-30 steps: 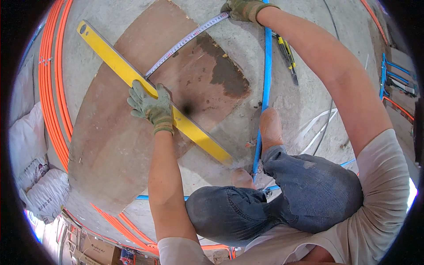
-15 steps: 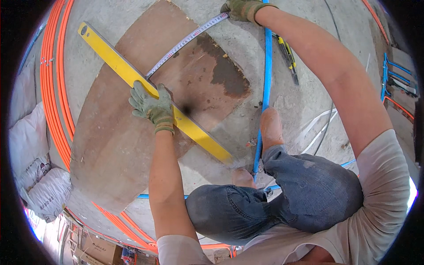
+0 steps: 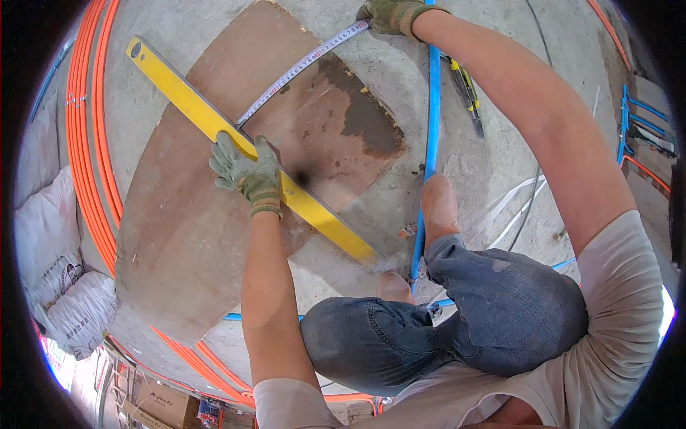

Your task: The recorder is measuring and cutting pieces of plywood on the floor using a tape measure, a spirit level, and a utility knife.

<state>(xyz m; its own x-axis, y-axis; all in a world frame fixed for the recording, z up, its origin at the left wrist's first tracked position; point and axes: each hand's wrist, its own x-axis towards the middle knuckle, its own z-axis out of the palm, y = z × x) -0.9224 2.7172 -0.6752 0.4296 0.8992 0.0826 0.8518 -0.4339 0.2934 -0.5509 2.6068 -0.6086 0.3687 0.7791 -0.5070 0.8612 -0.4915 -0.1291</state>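
Note:
My gloved left hand [image 3: 245, 168] grips the long yellow spirit level [image 3: 176, 87], which lies diagonally across a brown, stained board [image 3: 164, 207] on the concrete floor. A white tape measure blade [image 3: 300, 68] runs from the level's edge beside that hand up to my gloved right hand [image 3: 382, 18] at the top, which is closed on that end of the tape; its case is hidden by the fingers. A blue pipe [image 3: 433, 93] runs under that hand, and a yellow-and-black utility knife [image 3: 466, 93] lies just right of the pipe.
Orange conduits [image 3: 86, 121] curve along the left, with white sacks [image 3: 50, 222] beyond. Cardboard boxes [image 3: 161, 404] stand at the lower left. More blue pipes [image 3: 636, 121] and loose cables lie at the right. My feet and bent knees are beside the board.

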